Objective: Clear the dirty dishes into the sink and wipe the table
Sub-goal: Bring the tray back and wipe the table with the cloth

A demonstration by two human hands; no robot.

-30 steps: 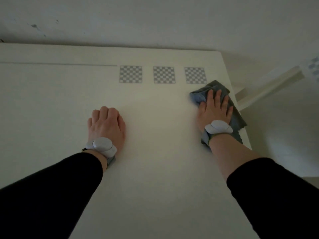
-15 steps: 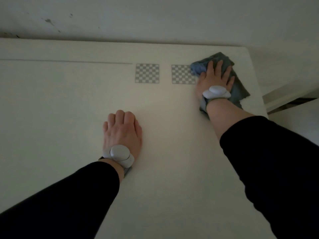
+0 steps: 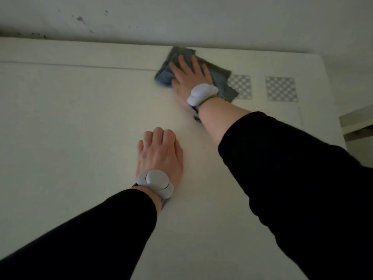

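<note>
A white table (image 3: 70, 128) fills most of the view. Near its far edge lies a blue-grey cloth (image 3: 218, 74), pressed flat under my right hand (image 3: 187, 77), whose fingers are spread over it. The cloth covers one checkered marker. My left hand (image 3: 159, 152) rests on the table nearer to me, knuckles up and fingers curled under, with nothing in it. Both wrists carry a pale grey band device. No dishes are in view.
Two checkered markers (image 3: 280, 88) are printed at the far right of the table. A marked white wall (image 3: 181, 17) stands right behind the table. Beyond the right edge is a pale piece of furniture (image 3: 357, 122).
My right hand has slid the cloth from the table's right edge up to the far edge and then left across the markers. My left hand has stayed put.
</note>
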